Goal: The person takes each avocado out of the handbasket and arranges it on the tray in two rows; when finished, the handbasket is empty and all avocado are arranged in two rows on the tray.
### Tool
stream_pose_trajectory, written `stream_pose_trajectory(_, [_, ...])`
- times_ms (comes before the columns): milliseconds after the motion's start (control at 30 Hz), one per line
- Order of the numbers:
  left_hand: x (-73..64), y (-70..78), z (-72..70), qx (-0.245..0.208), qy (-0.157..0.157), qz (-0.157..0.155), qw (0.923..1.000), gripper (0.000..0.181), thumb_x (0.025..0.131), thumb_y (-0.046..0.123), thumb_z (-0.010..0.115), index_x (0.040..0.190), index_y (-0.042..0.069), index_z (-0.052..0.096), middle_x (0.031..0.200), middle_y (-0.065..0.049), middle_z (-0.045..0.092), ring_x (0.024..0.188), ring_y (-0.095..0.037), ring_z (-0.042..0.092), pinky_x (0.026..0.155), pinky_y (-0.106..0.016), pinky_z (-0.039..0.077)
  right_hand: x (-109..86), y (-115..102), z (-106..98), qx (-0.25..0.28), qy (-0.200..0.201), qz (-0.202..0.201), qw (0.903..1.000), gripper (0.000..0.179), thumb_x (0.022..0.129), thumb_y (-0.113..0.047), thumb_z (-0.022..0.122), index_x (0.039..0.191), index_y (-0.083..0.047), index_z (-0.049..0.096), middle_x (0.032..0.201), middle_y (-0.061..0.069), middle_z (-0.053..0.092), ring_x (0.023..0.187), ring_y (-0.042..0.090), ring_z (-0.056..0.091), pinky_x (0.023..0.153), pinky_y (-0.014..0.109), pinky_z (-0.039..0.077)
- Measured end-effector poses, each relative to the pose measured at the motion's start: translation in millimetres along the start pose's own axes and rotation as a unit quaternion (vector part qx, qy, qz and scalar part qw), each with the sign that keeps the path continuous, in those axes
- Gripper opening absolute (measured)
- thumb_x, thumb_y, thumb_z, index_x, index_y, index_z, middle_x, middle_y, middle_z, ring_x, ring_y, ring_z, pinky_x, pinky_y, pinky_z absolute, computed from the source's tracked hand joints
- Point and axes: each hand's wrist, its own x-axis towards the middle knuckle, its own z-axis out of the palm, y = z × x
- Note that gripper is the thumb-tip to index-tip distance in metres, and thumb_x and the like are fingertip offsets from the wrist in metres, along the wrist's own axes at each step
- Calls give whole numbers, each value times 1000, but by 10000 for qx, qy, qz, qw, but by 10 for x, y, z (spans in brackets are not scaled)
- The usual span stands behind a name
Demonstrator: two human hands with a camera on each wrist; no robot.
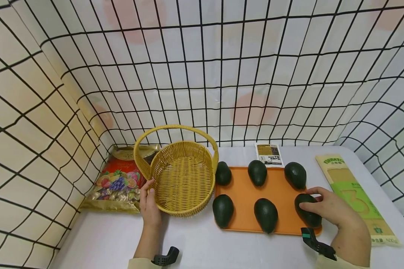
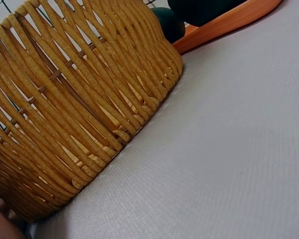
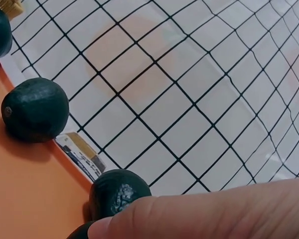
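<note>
Against the left side of a yellow wicker basket [image 1: 185,179], my left hand [image 1: 150,209] holds the rim near the base of the tall handle. In the left wrist view the woven wall of the basket [image 2: 89,84] fills the upper left, and only a bit of finger shows in the corner. My right hand [image 1: 334,207] grips a dark green avocado [image 1: 310,218] at the near right corner of an orange tray [image 1: 244,190], thumb on top. Several other avocados lie in two rows on the tray, among them one at front middle [image 1: 266,216] and one at back right [image 1: 295,175].
A shiny bag with fruit pictures [image 1: 118,183] lies left of the basket. Behind the tray is a small printed packet [image 1: 269,155]. A long green-and-yellow noodle pack [image 1: 357,198] lies to the right. Black netting [image 1: 202,74] hangs around the white table.
</note>
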Motion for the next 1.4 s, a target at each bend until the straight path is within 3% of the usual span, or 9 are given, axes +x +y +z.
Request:
stream_pose_trajectory(267, [10,0,1,-31,-12,-34,10000,40,110,20,32,141,3,49,153,-7,46,141,-24,40,106,-20,36,25,-60,25,133,76,88,9998,99,83,-62,75,150,-2,34,141,41,40,118,51,49,96,67,44])
stream_pose_trajectory(500, [-7,16,-2,12,-50,-149,9999,39,111,20,31,142,4,48,156,-6,42,144,-18,37,110,-21,33,20,-79,48,136,68,18,9999,94,84,-60,74,147,-1,38,139,42,41,116,52,49,95,66,45])
stream_pose_trajectory(1000, [-15,32,9,-51,124,-16,9999,39,110,19,33,140,2,51,150,-9,48,137,-24,42,104,-19,37,-49,-61,26,52,-11,-55,10000,85,85,-53,77,145,-3,45,138,41,43,111,48,55,92,65,47])
stream_pose_trajectory(1400, [-22,38,23,-89,67,-66,9999,40,110,20,33,141,2,50,151,-10,47,139,-23,41,104,-19,36,-54,-31,26,26,79,-440,9990,90,86,-58,73,151,-4,40,148,36,41,120,51,51,94,68,46])
